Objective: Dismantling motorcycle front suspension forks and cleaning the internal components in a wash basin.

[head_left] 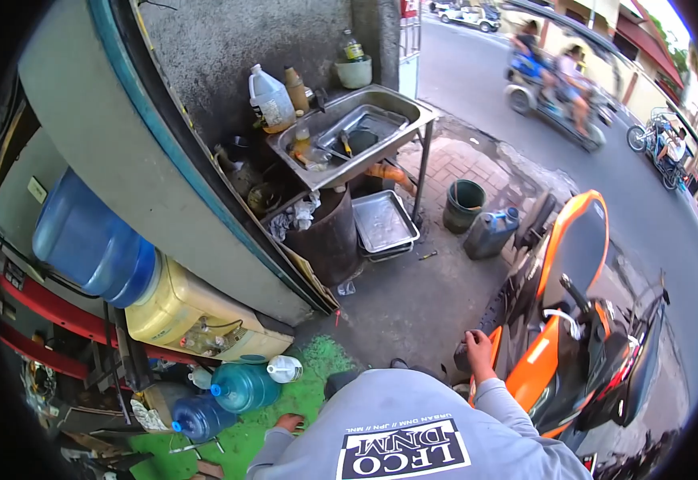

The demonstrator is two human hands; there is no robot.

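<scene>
My right hand (479, 354) is closed, beside the orange-and-black motorcycle (539, 364). A dark shape shows at its fingers; I cannot make out what it is or whether it belongs to the motorcycle. Low at my left side, my left hand (290, 422) hangs over the green floor, its fingers loosely extended with nothing visible in them. Nearest to that hand are a teal water jug (245, 387) lying on its side and a small white jug (285, 369). My grey shirt hides part of the floor between my hands.
Ahead stands a metal sink (357, 132) with a tray and a yellow-handled tool, above a rusty drum (325, 236) and stacked metal trays (384, 222). A bucket (464, 205) and a dark jerrycan (491, 233) stand right. A water dispenser (193, 308) is left; blurred vehicles pass on the road.
</scene>
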